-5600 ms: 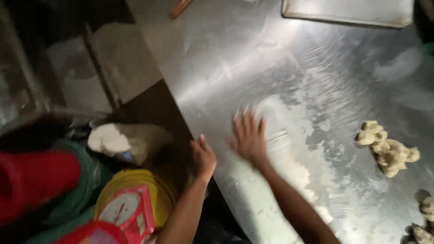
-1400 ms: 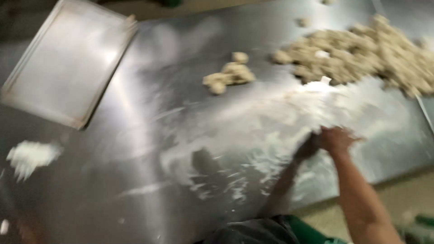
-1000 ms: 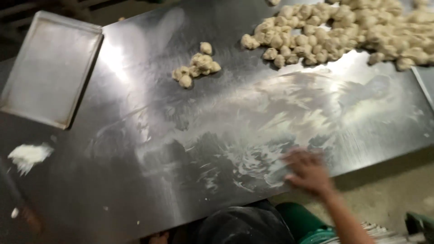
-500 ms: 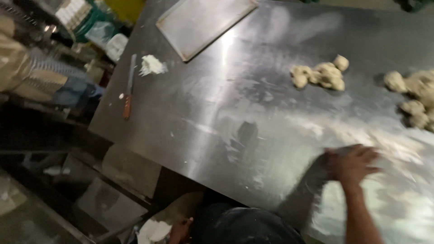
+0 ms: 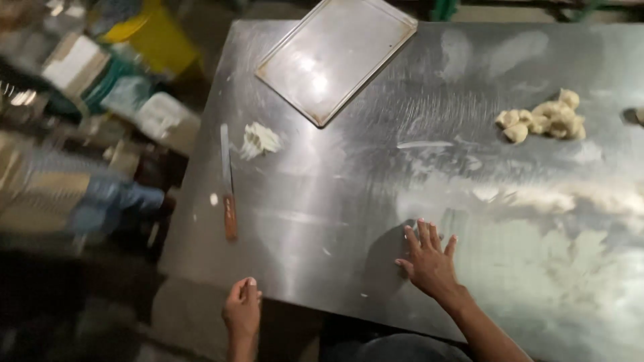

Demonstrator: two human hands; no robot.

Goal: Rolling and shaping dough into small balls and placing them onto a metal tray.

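Right hand (image 5: 429,263) lies flat, fingers spread, holding nothing, on the steel surface (image 5: 335,201) at the edge of a flour dusting (image 5: 537,255). Left hand (image 5: 243,310) rests loosely curled and empty at the near edge. The flour appears partly spread: thin, streaky, pale. Dough pieces (image 5: 543,121) sit well apart, unworked. Knife (image 5: 228,184) and tray (image 5: 335,57) lie untouched.
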